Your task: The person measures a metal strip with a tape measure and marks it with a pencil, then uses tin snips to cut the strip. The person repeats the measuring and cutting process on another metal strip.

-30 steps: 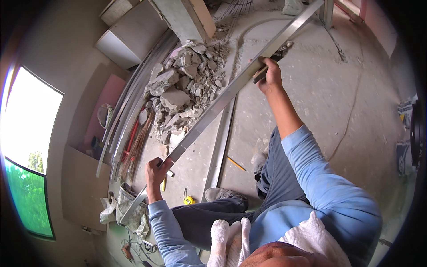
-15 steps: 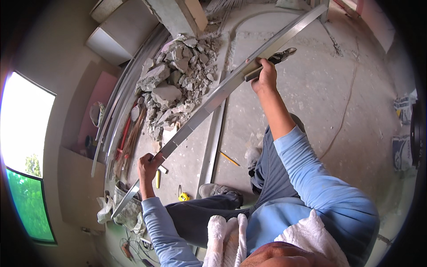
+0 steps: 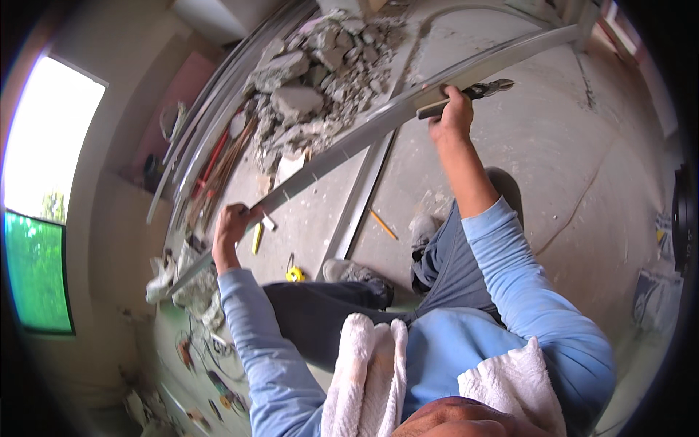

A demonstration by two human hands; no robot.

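Observation:
A long metal channel (image 3: 357, 142) slants up from lower left to upper right, held in both hands above the floor. Near its lower end my left hand (image 3: 233, 227) is closed round it. Farther up, my right hand (image 3: 453, 116) grips the channel together with dark-handled tin snips (image 3: 484, 89), whose jaws point right. Below the raised channel, a second metal channel (image 3: 354, 197) lies on the floor by my shoe. A pencil (image 3: 384, 224), a yellow utility knife (image 3: 258, 238) and a yellow tape measure (image 3: 294, 274) also lie there.
Broken concrete rubble (image 3: 302, 95) is heaped beyond the channel. Long metal strips (image 3: 207, 116) and red bars (image 3: 211, 162) lie along the left wall. Corded tools (image 3: 218, 382) lie at lower left, and bags (image 3: 655, 298) stand at the right edge.
The channel has turned a little flatter, its far end shifting right, with both hands still on it. My view has also shifted, showing more floor tools at lower left.

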